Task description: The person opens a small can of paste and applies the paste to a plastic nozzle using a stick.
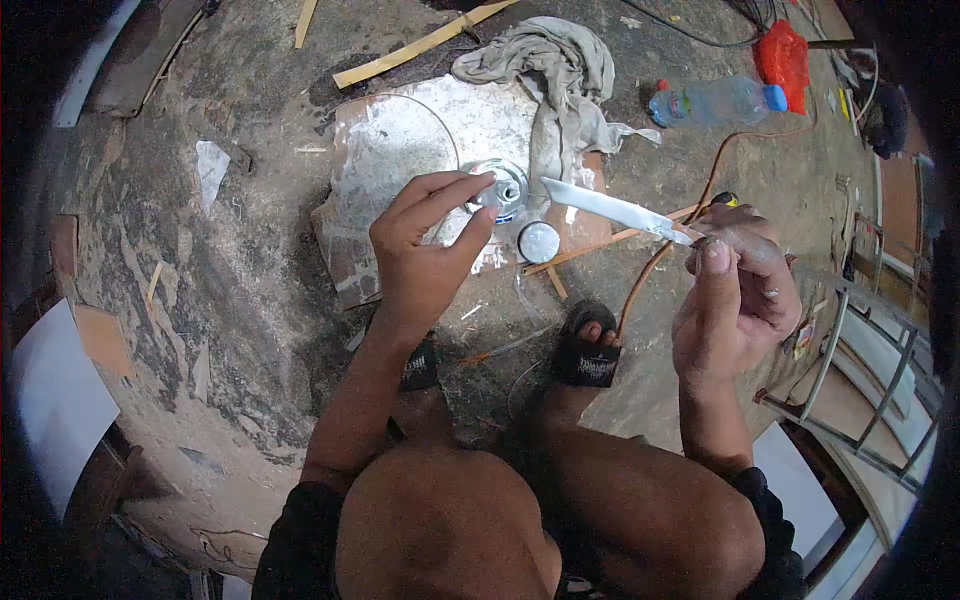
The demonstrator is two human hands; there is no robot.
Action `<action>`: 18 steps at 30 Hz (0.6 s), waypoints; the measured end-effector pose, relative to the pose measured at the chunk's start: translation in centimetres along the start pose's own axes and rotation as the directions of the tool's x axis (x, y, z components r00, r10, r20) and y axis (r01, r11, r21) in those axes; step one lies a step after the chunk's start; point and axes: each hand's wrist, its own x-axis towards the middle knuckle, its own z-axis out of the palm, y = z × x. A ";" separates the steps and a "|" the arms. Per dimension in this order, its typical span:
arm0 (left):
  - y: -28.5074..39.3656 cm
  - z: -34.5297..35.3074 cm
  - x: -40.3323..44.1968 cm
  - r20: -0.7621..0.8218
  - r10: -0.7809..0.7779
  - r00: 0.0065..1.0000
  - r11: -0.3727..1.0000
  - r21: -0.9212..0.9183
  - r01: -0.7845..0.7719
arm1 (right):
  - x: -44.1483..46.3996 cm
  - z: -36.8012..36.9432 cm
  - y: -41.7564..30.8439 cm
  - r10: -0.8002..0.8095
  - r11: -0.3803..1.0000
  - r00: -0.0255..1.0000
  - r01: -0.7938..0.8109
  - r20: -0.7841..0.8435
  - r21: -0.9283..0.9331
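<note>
My left hand [430, 225] has its thumb and fingers around the near-left rim of a small metal can [508, 190] with a round opening in its top. The can stands on a white-stained board [400, 140]. In my right hand [735, 290] is a flat strip [610, 207] coated in white, pinched at its right end between thumb and fingers. The strip's left tip hangs just right of the can, apart from it. A round whitish lid [539, 242] lies on the board near the can.
A crumpled grey cloth [560, 60] lies at the board's far edge. Beyond it are a plastic bottle [720, 102], a red bag [782, 62] and a wooden strip [420, 48]. An orange-brown hose [712, 180] runs on the right, near a metal frame [860, 330].
</note>
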 end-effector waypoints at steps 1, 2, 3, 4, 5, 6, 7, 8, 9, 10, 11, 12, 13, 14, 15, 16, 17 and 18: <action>-0.1 0.0 0.0 0.005 -0.001 1.000 1.000 -0.010 0.001 | 0.0 -0.1 -0.1 0.005 1.000 1.000 -0.005 0.003 0.001; -0.1 0.0 0.0 0.001 0.001 1.000 1.000 -0.009 -0.001 | 0.0 -0.1 -0.1 0.010 1.000 1.000 -0.010 0.005 0.001; -0.2 0.0 0.0 -0.003 0.004 1.000 1.000 -0.009 -0.004 | 0.0 -0.1 -0.1 0.010 1.000 1.000 -0.010 0.003 0.004; -0.2 0.0 0.0 -0.007 0.007 1.000 1.000 -0.008 -0.007 | 0.0 0.0 -0.1 0.009 1.000 1.000 -0.009 0.000 0.007; -0.2 0.0 -0.1 -0.001 0.002 1.000 1.000 -0.002 -0.002 | 0.0 0.1 -0.2 0.009 1.000 1.000 -0.009 -0.002 0.010; -0.3 0.0 -0.1 0.005 -0.002 1.000 1.000 0.003 0.002 | 0.0 0.1 -0.2 0.010 1.000 1.000 -0.010 0.000 0.005; -0.3 -0.1 -0.1 0.011 -0.006 1.000 1.000 0.009 0.006 | 0.0 0.0 -0.3 0.010 1.000 1.000 -0.010 0.001 -0.001; -0.3 0.0 -0.1 0.013 -0.007 1.000 1.000 0.007 0.007 | 0.0 0.0 -0.3 0.011 1.000 1.000 -0.011 0.003 -0.007; -0.3 0.0 -0.1 0.015 -0.008 1.000 1.000 0.006 0.008 | -0.1 0.0 -0.4 0.020 1.000 1.000 -0.020 0.001 0.002; -0.3 0.0 -0.1 0.018 -0.010 1.000 1.000 0.005 0.009 | -0.1 0.1 -0.4 0.029 1.000 1.000 -0.029 -0.001 0.011; -0.2 0.0 -0.1 0.010 -0.007 1.000 1.000 0.004 0.007 | -0.1 0.1 -0.4 0.038 0.999 0.999 -0.038 -0.003 0.019; -0.1 0.0 -0.1 0.002 -0.005 1.000 1.000 0.004 0.005 | -0.1 0.1 -0.3 0.018 1.000 1.000 -0.018 0.000 0.010; 0.0 0.0 -0.1 -0.005 -0.003 1.000 1.000 0.004 0.003 | 0.0 0.1 -0.2 -0.002 1.000 1.000 0.002 0.003 0.000; -0.1 0.1 -0.1 -0.004 -0.001 1.000 1.000 -0.012 0.001 | 0.0 0.0 -0.1 -0.022 1.000 1.000 0.022 0.006 -0.009; -0.4 0.1 -0.1 -0.002 0.001 1.000 1.000 -0.027 -0.001 | 0.0 0.0 -0.1 -0.029 0.999 1.000 0.030 0.008 -0.023; -0.5 0.1 -0.1 0.000 0.004 1.000 0.999 -0.042 -0.004 | -0.1 0.0 0.0 -0.036 0.999 0.999 0.037 0.010 -0.036; -0.5 0.2 -0.1 -0.004 0.007 1.000 0.999 -0.032 -0.008 | -0.1 0.0 0.0 -0.043 0.998 0.999 0.043 0.012 -0.050; -0.4 0.2 -0.1 -0.008 0.012 1.000 1.000 -0.021 -0.012 | -0.1 0.0 0.0 -0.047 0.998 0.999 0.047 0.009 -0.038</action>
